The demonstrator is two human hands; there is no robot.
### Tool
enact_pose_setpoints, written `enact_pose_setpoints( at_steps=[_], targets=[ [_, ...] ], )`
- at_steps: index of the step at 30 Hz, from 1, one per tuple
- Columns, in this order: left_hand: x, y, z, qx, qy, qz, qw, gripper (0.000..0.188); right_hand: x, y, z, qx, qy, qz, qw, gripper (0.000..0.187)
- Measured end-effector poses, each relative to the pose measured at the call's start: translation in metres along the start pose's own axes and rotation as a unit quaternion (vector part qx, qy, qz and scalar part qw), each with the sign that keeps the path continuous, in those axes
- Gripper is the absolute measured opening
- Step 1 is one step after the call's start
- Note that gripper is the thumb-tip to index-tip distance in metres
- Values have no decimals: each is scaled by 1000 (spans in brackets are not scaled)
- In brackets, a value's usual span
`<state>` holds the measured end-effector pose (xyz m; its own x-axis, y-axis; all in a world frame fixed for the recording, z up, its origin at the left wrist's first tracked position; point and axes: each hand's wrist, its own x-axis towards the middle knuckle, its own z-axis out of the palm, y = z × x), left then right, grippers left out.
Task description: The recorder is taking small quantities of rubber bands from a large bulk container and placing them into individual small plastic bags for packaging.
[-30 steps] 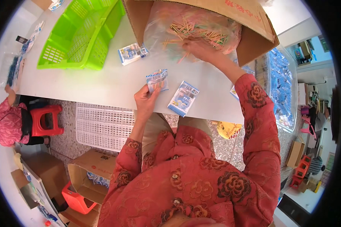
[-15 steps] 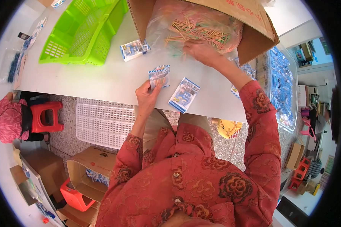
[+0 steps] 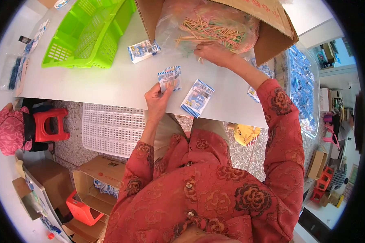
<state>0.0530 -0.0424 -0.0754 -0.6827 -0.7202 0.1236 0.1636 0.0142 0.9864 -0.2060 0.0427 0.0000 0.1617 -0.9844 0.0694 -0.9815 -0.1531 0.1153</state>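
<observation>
My left hand (image 3: 157,101) pinches a small clear packet (image 3: 169,76) with blue striped ends; thin coloured sticks show inside it. At the mouth of a tipped cardboard box (image 3: 278,42), my right hand (image 3: 215,53) has its fingers drawn together, and a stick end pokes out beneath them. Beside its fingers lies a heap of thin pink, orange and green sticks (image 3: 213,33) in a clear plastic bag (image 3: 165,32). One blue-and-white packet (image 3: 197,98) lies flat between my hands, near the table edge. Another packet (image 3: 144,51) rests farther off to the left.
A green plastic basket (image 3: 103,50) stands at the table's far left. To the right, a clear bin (image 3: 317,87) holds many blue packets. Below the table edge are a white crate (image 3: 109,125), an open carton (image 3: 97,170) and red stools. A seated person (image 3: 12,129) is at far left.
My right hand has drawn back slightly from the stick heap, and a stick end now shows under its fingers. My left hand still holds the packet in nearly the same place.
</observation>
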Motion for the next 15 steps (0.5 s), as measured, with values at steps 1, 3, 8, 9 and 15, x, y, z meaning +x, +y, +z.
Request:
enact_pose_setpoints(
  at_steps=[1, 3, 8, 9, 15],
  targets=[
    [0, 0, 1, -1, -1, 0, 1000, 14, -2, 1, 2, 0, -1, 1, 1000, 8],
    [0, 0, 1, -9, 2, 9, 1000, 15, -1, -1, 2, 6, -41, 2, 999, 8],
    [1, 0, 2, -25, -2, 9, 1000, 15, 10, -8, 14, -15, -50, 72, 996, 12],
    [1, 1, 3, -21, -4, 14, 1000, 14, 10, -7, 18, -27, -18, 60, 998, 13],
    [2, -1, 3, -26, 0, 19, 999, 11, 23, -11, 31, -41, -27, 67, 997, 7]
  ],
)
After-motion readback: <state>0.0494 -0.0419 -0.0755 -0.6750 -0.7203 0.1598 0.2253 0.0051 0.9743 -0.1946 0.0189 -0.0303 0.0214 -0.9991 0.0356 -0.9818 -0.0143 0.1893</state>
